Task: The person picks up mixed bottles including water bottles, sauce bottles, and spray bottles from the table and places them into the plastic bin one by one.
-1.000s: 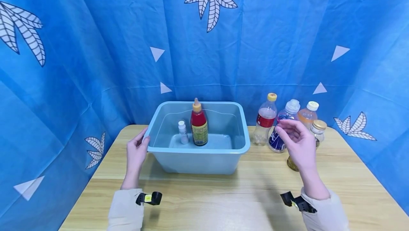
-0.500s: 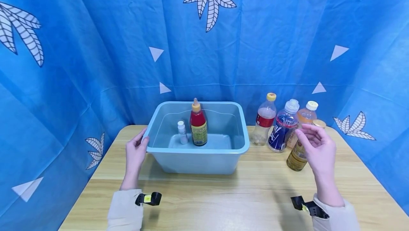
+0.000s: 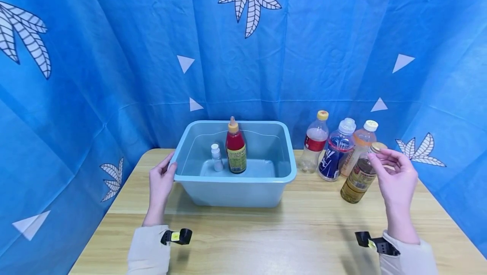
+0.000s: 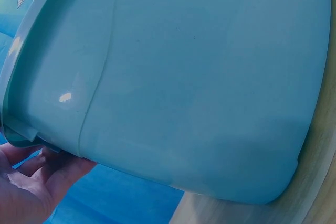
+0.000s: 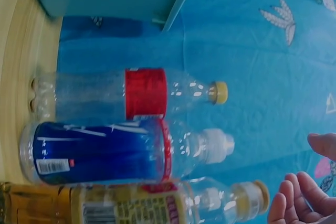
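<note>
My left hand (image 3: 160, 181) grips the left rim of a light blue plastic basin (image 3: 233, 192). In the left wrist view its fingers (image 4: 68, 170) curl up under the rim at the basin's corner. Inside the basin stand a red sauce bottle (image 3: 236, 148) with a nozzle cap and a small white-capped clear bottle (image 3: 217, 159). On the right, my right hand (image 3: 399, 175) holds nothing, thumb and fingers apart and loosely bent. It hovers beside the gold cap of a bottle of amber liquid (image 3: 357, 182); in the right wrist view the fingertips (image 5: 277, 205) are close to that cap (image 5: 260, 200).
Right of the basin stand a red-labelled bottle (image 3: 314, 146) with a yellow cap, a blue-labelled bottle (image 3: 335, 156) and a white-capped orange-labelled bottle (image 3: 363, 137). All are on a wooden table (image 3: 266, 241). A blue patterned curtain (image 3: 323, 55) hangs behind and at both sides.
My right hand has moved right, from in front of the blue-labelled bottle to beside the gold-capped bottle, which now shows almost fully. My left hand stays on the basin's rim.
</note>
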